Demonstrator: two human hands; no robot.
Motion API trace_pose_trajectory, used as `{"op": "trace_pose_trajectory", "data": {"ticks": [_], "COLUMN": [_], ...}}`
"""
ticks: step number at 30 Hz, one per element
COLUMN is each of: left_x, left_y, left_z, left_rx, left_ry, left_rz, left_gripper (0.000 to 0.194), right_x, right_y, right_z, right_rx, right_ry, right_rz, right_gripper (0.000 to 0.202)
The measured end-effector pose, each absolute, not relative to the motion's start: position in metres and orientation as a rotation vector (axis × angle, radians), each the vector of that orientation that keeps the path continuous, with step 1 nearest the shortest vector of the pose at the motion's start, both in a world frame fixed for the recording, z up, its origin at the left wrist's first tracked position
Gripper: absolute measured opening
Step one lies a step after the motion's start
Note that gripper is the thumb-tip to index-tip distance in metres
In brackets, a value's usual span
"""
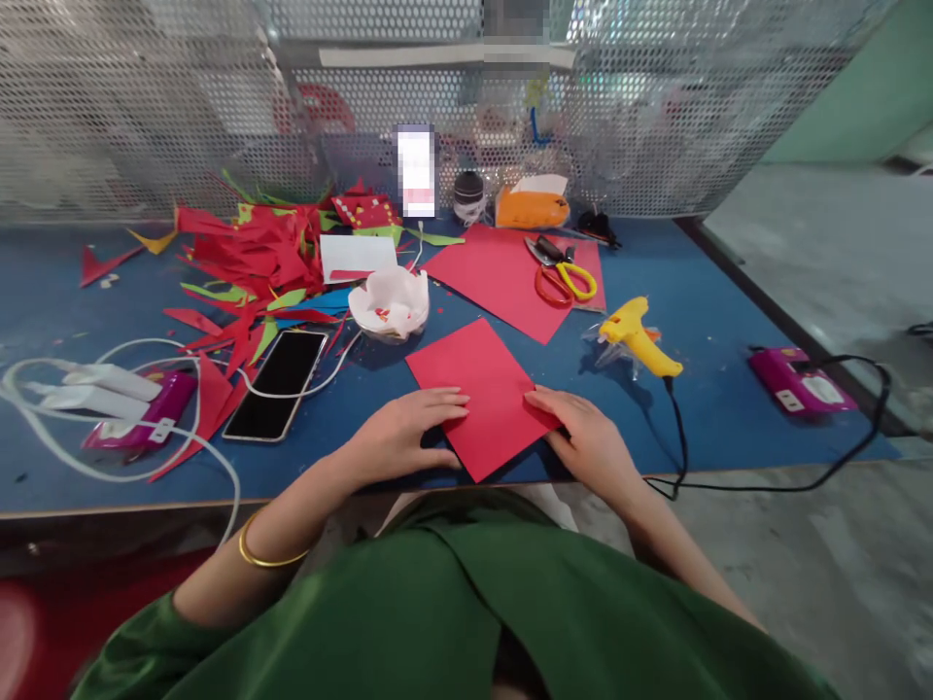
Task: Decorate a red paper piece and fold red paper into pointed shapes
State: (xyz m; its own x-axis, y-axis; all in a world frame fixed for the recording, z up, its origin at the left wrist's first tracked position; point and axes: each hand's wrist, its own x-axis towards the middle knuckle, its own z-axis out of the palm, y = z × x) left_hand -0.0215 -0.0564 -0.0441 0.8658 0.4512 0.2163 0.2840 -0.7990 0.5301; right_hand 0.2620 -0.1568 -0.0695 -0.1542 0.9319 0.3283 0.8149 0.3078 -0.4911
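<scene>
A square sheet of red paper [485, 399] lies turned cornerwise on the blue table in front of me. My left hand [400, 433] rests at its left edge, fingers stretched flat on the paper and thumb apart near the table. At the right corner, my right hand [583, 433] holds the sheet, with fingers on top and the thumb lower at the edge. Beyond it lies a larger red sheet [496, 277] with scissors [561, 272] on top. A white cup-shaped paper piece [390, 303] stands behind my left hand.
A yellow glue gun [638, 335] stands right, its black cord running to a purple power box [802, 381]. Left are a phone [277, 384], white chargers [102, 389] with looping cables, and a heap of paper scraps [255, 248]. A perforated metal panel [182, 107] closes the back.
</scene>
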Motion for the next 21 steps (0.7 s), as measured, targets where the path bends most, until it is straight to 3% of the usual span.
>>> {"op": "trace_pose_trajectory", "data": {"ticks": [2,3,10,21], "left_x": [-0.019,-0.017,-0.01,0.008], "left_y": [-0.057,-0.058,-0.061,-0.05], "left_z": [-0.052,-0.055,-0.042,-0.024], "left_rx": [2.556,2.556,2.272,2.255], "left_ry": [0.566,0.592,0.955,1.268], "left_rz": [0.569,0.614,0.626,0.409], "left_gripper": [0.028,0.025,0.018,0.025], "right_x": [0.262,0.261,0.253,0.251], "right_y": [-0.161,-0.163,-0.171,-0.177], "right_z": [-0.068,-0.067,-0.068,-0.076], "right_rx": [-1.601,-1.624,-1.687,-1.784], "right_ry": [-1.863,-1.802,-1.596,-1.497], "right_rz": [0.301,0.321,0.339,0.103], "right_gripper": [0.031,0.026,0.02,0.019]}}
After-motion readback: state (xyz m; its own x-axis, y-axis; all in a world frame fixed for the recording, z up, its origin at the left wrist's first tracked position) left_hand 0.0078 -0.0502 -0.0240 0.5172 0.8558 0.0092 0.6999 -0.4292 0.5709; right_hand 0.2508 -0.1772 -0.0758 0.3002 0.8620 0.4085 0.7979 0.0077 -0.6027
